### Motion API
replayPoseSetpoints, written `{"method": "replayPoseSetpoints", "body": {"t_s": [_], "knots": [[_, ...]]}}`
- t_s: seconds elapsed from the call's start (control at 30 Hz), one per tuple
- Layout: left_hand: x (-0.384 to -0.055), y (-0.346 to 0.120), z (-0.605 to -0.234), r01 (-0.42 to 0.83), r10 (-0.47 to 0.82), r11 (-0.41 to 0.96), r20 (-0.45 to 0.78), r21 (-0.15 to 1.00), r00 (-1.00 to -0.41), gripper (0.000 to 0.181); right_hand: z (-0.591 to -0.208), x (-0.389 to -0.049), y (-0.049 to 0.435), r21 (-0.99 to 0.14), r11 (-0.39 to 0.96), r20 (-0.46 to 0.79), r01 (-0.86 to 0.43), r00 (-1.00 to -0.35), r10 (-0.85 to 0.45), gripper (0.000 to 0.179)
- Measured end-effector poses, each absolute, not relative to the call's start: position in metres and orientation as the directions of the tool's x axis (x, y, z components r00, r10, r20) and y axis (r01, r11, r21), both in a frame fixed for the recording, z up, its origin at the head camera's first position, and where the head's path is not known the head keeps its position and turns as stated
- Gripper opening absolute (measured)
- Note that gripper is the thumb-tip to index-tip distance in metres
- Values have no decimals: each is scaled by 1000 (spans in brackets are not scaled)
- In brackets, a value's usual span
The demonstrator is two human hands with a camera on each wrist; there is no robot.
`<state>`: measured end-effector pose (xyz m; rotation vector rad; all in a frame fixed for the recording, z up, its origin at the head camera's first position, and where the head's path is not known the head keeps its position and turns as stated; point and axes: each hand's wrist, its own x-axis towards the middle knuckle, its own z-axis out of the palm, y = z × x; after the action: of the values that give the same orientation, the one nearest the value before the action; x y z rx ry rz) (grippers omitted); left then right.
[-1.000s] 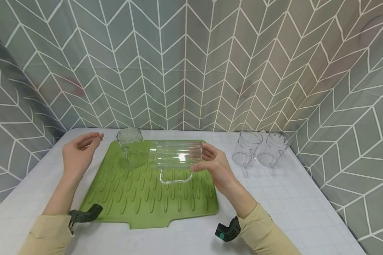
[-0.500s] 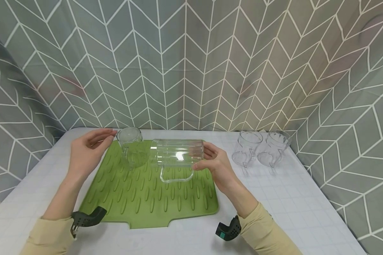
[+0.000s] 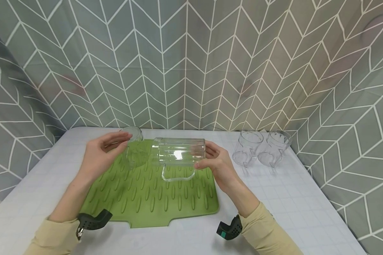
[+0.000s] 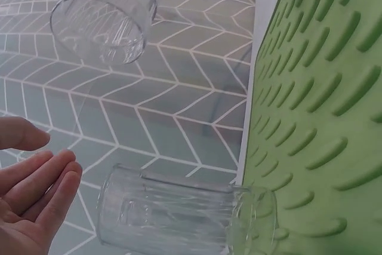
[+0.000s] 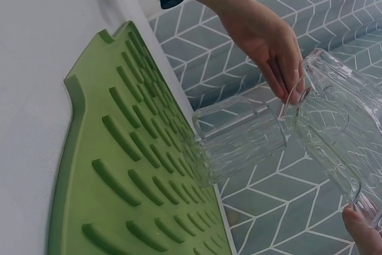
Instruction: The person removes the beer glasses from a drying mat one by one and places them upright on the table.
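Observation:
My right hand [image 3: 221,168] grips a clear glass mug [image 3: 178,147] by its right end. The mug lies sideways in the air over the green drying mat [image 3: 146,209], its free end pointing left and its handle towards me. On the mat's back left stands a second glass mug [image 3: 136,154], seen side-on as another clear mug [image 4: 170,213] in the left wrist view. My left hand [image 3: 103,156] hovers in front of that mug's left side, fingers loosely bent, thumb apart from them. Nothing is between them in the left wrist view [image 4: 36,183].
Two more clear glass mugs, one [image 3: 247,150] beside the other [image 3: 274,150], stand upright at the back right of the white table [image 3: 274,198]. Behind the table hangs a grey curtain [image 3: 185,63] with white chevron lines, which also runs along both sides.
My left hand has moved right, from beside the mat to the standing mug, covering part of its rim. My right hand and its mug have shifted only slightly up and right.

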<state>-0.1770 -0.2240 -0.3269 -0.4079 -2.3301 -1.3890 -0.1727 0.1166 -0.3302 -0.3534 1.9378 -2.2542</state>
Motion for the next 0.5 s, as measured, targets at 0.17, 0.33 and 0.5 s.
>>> {"method": "replayPoseSetpoints", "body": {"t_s": [0.17,0.33,0.5], "knots": [[-177,-216,-327,419,129,431,405,799,-905,35,-330,-173,116,-986,-162,87,-45,-960,-265,76],[-174,-207,-328,429,256,427,349,796,-901,40,-330,-173,117,-985,-163,96,-54,-959,-266,75],[-172,-200,-330,413,326,425,289,806,-900,48,-329,-172,117,-985,-166,96,-54,-961,-258,72]]}}
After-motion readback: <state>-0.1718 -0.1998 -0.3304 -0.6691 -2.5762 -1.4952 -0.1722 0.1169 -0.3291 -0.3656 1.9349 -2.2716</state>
